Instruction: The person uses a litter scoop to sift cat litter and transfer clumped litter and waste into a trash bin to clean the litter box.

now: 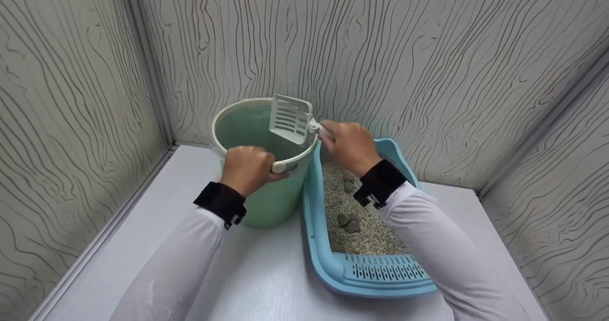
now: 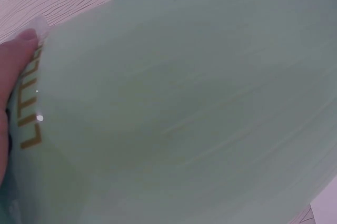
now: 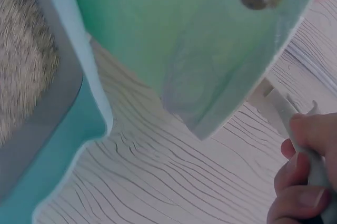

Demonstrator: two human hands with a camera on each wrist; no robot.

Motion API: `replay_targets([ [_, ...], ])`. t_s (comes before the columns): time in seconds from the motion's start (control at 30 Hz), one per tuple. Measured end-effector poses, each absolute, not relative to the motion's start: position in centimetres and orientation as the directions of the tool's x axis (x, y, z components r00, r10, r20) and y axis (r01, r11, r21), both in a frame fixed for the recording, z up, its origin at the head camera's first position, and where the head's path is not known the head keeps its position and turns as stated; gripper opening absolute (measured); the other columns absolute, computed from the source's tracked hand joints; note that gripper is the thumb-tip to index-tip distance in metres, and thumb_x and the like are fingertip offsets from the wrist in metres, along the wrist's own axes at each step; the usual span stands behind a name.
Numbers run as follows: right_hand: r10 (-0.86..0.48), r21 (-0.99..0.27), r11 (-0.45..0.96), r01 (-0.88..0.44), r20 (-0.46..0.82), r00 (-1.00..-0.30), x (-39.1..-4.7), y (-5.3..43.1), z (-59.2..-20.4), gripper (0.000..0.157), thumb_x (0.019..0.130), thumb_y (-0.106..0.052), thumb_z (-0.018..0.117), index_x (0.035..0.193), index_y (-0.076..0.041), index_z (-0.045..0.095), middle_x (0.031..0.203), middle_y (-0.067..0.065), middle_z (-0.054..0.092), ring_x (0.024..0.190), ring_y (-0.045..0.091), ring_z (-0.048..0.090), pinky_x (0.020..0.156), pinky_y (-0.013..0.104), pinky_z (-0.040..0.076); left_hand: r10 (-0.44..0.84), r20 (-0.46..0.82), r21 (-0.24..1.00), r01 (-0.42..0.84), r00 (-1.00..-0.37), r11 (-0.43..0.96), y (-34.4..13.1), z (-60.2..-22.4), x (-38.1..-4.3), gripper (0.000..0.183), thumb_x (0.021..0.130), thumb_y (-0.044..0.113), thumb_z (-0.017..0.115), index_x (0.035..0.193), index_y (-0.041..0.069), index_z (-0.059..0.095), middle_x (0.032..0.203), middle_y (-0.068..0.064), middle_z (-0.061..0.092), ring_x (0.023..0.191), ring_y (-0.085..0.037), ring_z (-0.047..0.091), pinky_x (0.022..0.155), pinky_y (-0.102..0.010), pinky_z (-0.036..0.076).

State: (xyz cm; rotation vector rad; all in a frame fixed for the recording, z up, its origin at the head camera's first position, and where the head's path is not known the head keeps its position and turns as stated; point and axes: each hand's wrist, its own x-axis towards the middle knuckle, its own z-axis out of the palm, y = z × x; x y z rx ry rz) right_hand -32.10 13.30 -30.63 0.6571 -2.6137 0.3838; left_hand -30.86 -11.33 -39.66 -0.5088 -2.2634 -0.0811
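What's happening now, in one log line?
left hand: grips green bin rim | right hand: holds white scoop over bin | gray clumps: in blue tray

The head camera looks forward and steeply down from above, far enough back to frame the bin, the tray, both the left hand and the right hand, and the wall behind. The left wrist view faces the bin's side so closely that it nearly fills the frame, turned sideways, with a strip of tray along the top. The right wrist view, also near, is rolled, the bin's rim slanting low and the tray at left. All three share bin and tray; head and right wrist share the scoop.
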Motion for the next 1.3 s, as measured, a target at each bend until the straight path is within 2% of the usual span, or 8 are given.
replay_targets([
  [0.23, -0.261, -0.495, 0.785, -0.373, 0.282, -0.923, -31.8, 16.1, -29.5, 0.037, 0.106, -0.032, 0.062, 0.139, -0.015, 0.066, 0.109, 0.011, 0.076, 0.067, 0.015, 0.054, 0.063, 0.031, 0.049, 0.336, 0.691, -0.081, 0.393, -0.640, 0.916, -11.3, -39.6, -30.7, 0.074, 0.074, 0.071, 0.082, 0.054, 0.021, 0.031, 0.055, 0.006, 0.028, 0.050, -0.016, 0.028, 0.045, -0.036, 0.021],
  [0.47, -0.187, -0.590, 0.751, -0.296, 0.239, -0.953, -30.8, 20.7, -29.8, 0.039, 0.104, -0.034, 0.064, 0.139, -0.017, 0.066, 0.090, 0.008, 0.067, 0.060, 0.011, 0.048, 0.051, 0.025, 0.045, 0.338, 0.689, -0.089, 0.388, -0.641, 0.917, -11.5, -39.5, -30.6, 0.074, 0.075, 0.072, 0.081, 0.054, 0.022, 0.030, 0.056, 0.007, 0.025, 0.051, -0.015, 0.025, 0.046, -0.034, 0.018],
  [0.63, -0.160, -0.573, 0.763, -0.298, 0.278, -0.947, -29.7, 24.4, -31.0, 0.042, 0.104, -0.034, 0.065, 0.140, -0.012, 0.065, 0.101, 0.013, 0.074, 0.057, 0.007, 0.046, 0.051, 0.024, 0.044, 0.340, 0.701, -0.109, 0.377, -0.627, 0.920, -11.5, -39.6, -30.5, 0.075, 0.074, 0.073, 0.081, 0.053, 0.022, 0.030, 0.055, 0.008, 0.025, 0.050, -0.014, 0.025, 0.045, -0.035, 0.019],
  [0.8, -0.141, -0.513, 0.800, -0.311, 0.343, -0.929, -28.4, 28.2, -32.3, 0.046, 0.106, -0.037, 0.061, 0.142, -0.008, 0.063, 0.120, 0.019, 0.076, 0.066, 0.006, 0.052, 0.066, 0.025, 0.041, 0.345, 0.687, -0.109, 0.379, -0.640, 0.919, -11.4, -39.5, -30.4, 0.075, 0.076, 0.073, 0.080, 0.054, 0.022, 0.030, 0.056, 0.007, 0.025, 0.051, -0.014, 0.024, 0.046, -0.034, 0.017],
  [0.9, -0.127, -0.481, 0.827, -0.291, 0.345, -0.930, -28.0, 29.9, -33.0, 0.048, 0.107, -0.038, 0.059, 0.142, -0.006, 0.062, 0.121, 0.021, 0.075, 0.075, 0.015, 0.057, 0.075, 0.031, 0.041, 0.345, 0.691, -0.114, 0.376, -0.635, 0.920, -11.5, -39.4, -30.4, 0.075, 0.075, 0.074, 0.079, 0.054, 0.021, 0.030, 0.055, 0.006, 0.025, 0.051, -0.015, 0.024, 0.045, -0.034, 0.017],
  [1.0, -0.117, -0.450, 0.855, -0.257, 0.314, -0.942, -28.1, 31.2, -33.7, 0.048, 0.107, -0.036, 0.059, 0.142, -0.004, 0.062, 0.126, 0.024, 0.073, 0.093, 0.033, 0.070, 0.087, 0.044, 0.052, 0.344, 0.699, -0.117, 0.374, -0.627, 0.920, -11.5, -39.3, -30.3, 0.075, 0.075, 0.074, 0.079, 0.053, 0.021, 0.031, 0.055, 0.006, 0.025, 0.050, -0.015, 0.025, 0.045, -0.034, 0.018],
  [1.13, -0.112, -0.405, 0.892, -0.201, 0.232, -0.966, -28.5, 32.1, -34.9, 0.046, 0.107, -0.031, 0.059, 0.140, 0.001, 0.062, 0.133, 0.028, 0.067, 0.121, 0.048, 0.065, 0.103, 0.061, 0.048, 0.345, 0.694, -0.111, 0.380, -0.631, 0.918, -11.4, -39.3, -30.3, 0.075, 0.075, 0.074, 0.079, 0.053, 0.021, 0.031, 0.054, 0.006, 0.025, 0.050, -0.015, 0.025, 0.045, -0.034, 0.018],
  [1.3, -0.122, -0.333, 0.933, -0.139, 0.071, -0.990, -29.5, 32.5, -36.8, 0.045, 0.104, -0.027, 0.063, 0.137, 0.004, 0.063, 0.137, 0.031, 0.064, 0.121, 0.050, 0.064, 0.099, 0.061, 0.051, 0.344, 0.682, -0.108, 0.377, -0.645, 0.920, -11.4, -39.2, -30.2, 0.075, 0.076, 0.074, 0.079, 0.053, 0.021, 0.030, 0.054, 0.007, 0.025, 0.051, -0.015, 0.024, 0.046, -0.034, 0.017],
])
